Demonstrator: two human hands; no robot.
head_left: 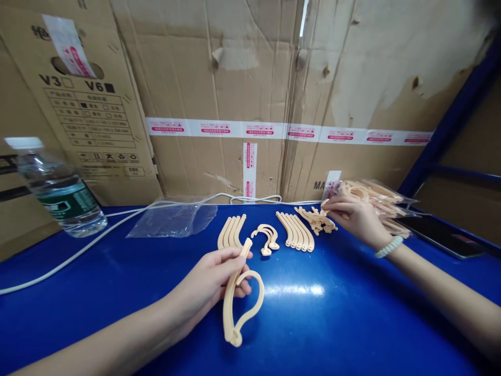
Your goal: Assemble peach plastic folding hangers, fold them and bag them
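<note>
My left hand (229,269) is closed around a beige plastic hanger arm (229,313), with a curved hanger hook (260,292) joined at its lower end. The hook's open tip reaches back towards my fingers. At the right, my right hand (354,216) pinches a small beige plastic piece (324,205) just above a loose pile of small beige pieces (319,222). Between the hands lie a few loose hooks (268,235), with a row of hanger arms (230,232) on their left and another row of arms (295,232) on their right.
A clear bag of beige parts (376,196) lies behind my right hand, beside a dark phone (442,237). A flat clear plastic bag (172,219), a white cable (97,237) and a water bottle (62,193) occupy the left. Cardboard (211,83) walls the blue table's (313,324) back.
</note>
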